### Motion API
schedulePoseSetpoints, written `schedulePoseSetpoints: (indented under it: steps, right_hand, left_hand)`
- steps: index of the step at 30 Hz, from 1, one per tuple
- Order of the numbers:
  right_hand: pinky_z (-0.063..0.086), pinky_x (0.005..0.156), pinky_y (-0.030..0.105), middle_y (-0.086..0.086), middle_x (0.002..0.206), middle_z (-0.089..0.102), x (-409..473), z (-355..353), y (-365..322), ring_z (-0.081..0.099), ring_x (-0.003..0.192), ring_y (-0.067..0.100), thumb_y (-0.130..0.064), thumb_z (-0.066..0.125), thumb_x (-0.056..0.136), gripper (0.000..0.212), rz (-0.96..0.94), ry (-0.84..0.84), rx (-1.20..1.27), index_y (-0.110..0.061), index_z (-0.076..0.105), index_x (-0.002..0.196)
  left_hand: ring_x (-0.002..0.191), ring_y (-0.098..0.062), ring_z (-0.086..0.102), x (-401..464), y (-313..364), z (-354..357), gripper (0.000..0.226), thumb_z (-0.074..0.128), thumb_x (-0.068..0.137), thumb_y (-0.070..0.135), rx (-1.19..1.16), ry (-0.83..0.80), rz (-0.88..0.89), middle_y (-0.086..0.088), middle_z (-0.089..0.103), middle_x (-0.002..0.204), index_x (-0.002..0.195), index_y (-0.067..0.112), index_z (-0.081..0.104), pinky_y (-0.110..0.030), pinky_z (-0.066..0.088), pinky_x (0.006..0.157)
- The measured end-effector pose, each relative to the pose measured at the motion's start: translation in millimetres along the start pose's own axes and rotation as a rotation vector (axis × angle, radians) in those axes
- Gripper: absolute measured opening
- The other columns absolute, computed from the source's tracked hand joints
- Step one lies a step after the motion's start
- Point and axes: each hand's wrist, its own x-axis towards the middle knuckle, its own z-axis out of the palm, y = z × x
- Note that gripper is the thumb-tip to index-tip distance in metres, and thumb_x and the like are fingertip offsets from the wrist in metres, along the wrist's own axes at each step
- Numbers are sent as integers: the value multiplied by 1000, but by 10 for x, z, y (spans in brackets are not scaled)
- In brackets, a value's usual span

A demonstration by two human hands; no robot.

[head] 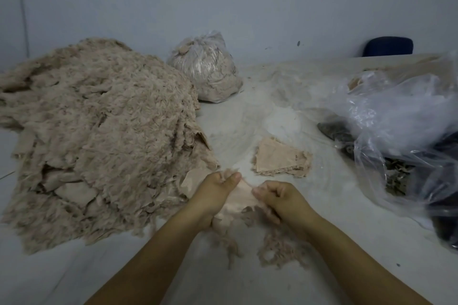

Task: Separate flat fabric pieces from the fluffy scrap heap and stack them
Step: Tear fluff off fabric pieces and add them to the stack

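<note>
A big heap of beige fluffy scrap [99, 136] covers the left of the table, with flat pieces poking out at its near edge. Just right of the heap, my left hand [218, 193] and my right hand [280, 198] both pinch one flat pinkish-beige fabric piece [239, 199] stretched between them, fluff clinging to its lower edge. Beyond my hands lies a small stack of flat fabric pieces [280, 160] on the table.
Loose fluff tufts [277, 250] lie under my wrists. A tied plastic bag of scrap [205, 69] stands at the back. Crumpled clear plastic bags [406, 131] with dark contents fill the right side. A dark chair back [389, 46] stands against the wall.
</note>
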Motion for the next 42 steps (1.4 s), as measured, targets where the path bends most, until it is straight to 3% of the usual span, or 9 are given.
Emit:
schedulePoseSetpoints:
  steps: [9,12,15,21,26,30,33,38,42]
  right_hand:
    - [33,40,22,-3,43,44,150,56,-6,39,37,11,-28,55,96,37,-46,198,-66,-15,40,65]
    - [36,47,21,-6,47,46,142,-1,-28,43,44,9,-29,51,98,36,-59,204,-147,-16,43,65]
    - [35,57,25,-10,55,44,112,-132,20,42,53,8,-25,47,99,38,-61,351,-227,-23,43,62]
    - [39,41,18,-2,50,57,90,77,-60,49,41,10,-30,53,97,29,22,34,71,-12,56,73]
    - [36,42,18,-6,43,50,75,-118,-40,42,44,13,-20,59,94,33,-3,253,-3,-11,53,62]
    - [44,50,19,1,68,69,-1,74,-137,58,54,12,-52,65,75,35,72,-132,-59,-17,66,77]
    - [43,47,17,10,60,64,-24,184,-135,55,47,11,-31,74,80,26,58,-214,15,-11,59,73]
    - [44,46,16,0,53,65,-68,49,-108,58,45,8,-9,72,83,11,22,-202,-33,-6,67,73]
    - [47,50,20,4,59,68,-99,-84,-104,60,50,15,-17,76,79,14,49,-224,-247,-6,71,73]
  left_hand:
    - [89,-25,70,37,-16,55,47,65,82,46,141,-129,-48,-14,73,93,101,4,70,-30,54,76]
    - [77,-21,70,70,-19,6,34,65,86,32,5,-62,-65,-11,73,85,101,1,69,-27,53,67]
    - [77,-28,63,109,-37,-128,50,64,86,38,16,104,-111,-17,67,88,109,-6,62,-32,49,69]
    - [78,-19,71,76,-48,-24,25,60,91,30,71,-5,-11,-9,74,85,91,7,71,-23,54,65]
    - [56,-24,58,89,31,-199,41,61,88,38,-73,223,-119,-13,65,67,92,-2,66,-26,43,56]
    - [70,-25,69,114,43,-13,43,62,88,40,-39,235,-92,-13,71,79,96,-3,65,-32,55,64]
    - [71,-28,70,134,78,140,35,59,90,40,-38,280,-81,-12,71,76,88,5,64,-38,58,67]
    - [113,-40,57,182,89,54,59,56,92,41,-147,416,-88,-23,58,124,130,-3,47,-55,46,97]
    - [96,-40,63,257,89,-57,37,55,94,38,-198,554,-68,-26,64,103,98,2,62,-57,49,90]
